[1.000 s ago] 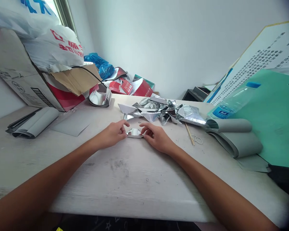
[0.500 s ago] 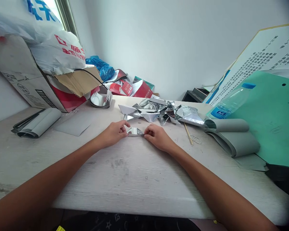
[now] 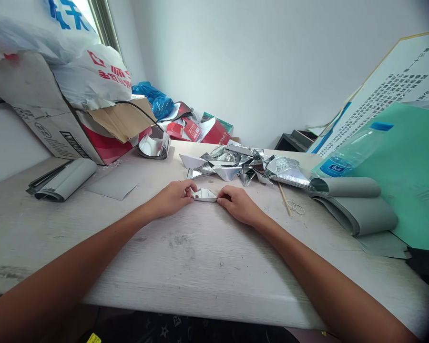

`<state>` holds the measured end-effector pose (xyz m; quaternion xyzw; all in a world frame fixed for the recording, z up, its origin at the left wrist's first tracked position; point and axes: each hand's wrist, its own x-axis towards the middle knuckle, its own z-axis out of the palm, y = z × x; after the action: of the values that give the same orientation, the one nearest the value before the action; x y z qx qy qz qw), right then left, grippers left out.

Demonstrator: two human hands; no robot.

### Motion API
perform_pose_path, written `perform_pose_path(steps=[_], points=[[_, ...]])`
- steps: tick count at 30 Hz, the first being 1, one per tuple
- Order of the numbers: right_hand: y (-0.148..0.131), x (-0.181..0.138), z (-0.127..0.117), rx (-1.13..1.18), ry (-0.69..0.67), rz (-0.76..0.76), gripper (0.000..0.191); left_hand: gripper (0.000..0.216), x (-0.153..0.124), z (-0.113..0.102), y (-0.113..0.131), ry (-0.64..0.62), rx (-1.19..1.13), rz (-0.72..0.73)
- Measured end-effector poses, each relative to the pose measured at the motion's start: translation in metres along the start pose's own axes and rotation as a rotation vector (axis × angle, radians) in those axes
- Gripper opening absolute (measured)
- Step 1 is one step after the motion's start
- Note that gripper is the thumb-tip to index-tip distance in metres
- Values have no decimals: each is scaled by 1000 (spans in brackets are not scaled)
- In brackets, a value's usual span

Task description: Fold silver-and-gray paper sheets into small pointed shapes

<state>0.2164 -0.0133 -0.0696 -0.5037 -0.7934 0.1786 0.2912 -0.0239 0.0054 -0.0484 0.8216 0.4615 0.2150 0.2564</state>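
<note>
Left hand (image 3: 171, 198): pinching the strip's 9 o'clock end.
Folded strip (image 3: 205, 195): mirror-bright, flat-based, between the hands on the table (image 3: 200, 267).
Right hand (image 3: 238, 204): pinching its 3 o'clock end, fingers gathered closer than one second earlier.
Foil pile (image 3: 229, 172): sharp silvery folds, toward 1 o'clock.

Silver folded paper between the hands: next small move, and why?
I'd probably slide the left hand fingers along the near edge of the silver folded paper to firm its crease. The right hand appears to pinch the right end, which could anchor it; the left fingers are already at the other end, and the creased middle is uncovered.
</note>
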Motion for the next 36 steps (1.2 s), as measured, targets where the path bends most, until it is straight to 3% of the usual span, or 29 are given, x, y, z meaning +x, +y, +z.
perform_pose_path(steps=[5,17,26,36], points=[[-1,-1,-2,-7,-26,63,11,15,2,1,-2,14,-55,-4],[-19,-3,-12,-109,-197,248,11,16,2,-7,5,-165,-107,-93],[-24,-7,-7,-133,-129,235,6,22,-5,-7,15,-211,22,-129],[-18,-7,-5,-99,-86,189,10,47,-9,-9,11,-175,-70,-136]])
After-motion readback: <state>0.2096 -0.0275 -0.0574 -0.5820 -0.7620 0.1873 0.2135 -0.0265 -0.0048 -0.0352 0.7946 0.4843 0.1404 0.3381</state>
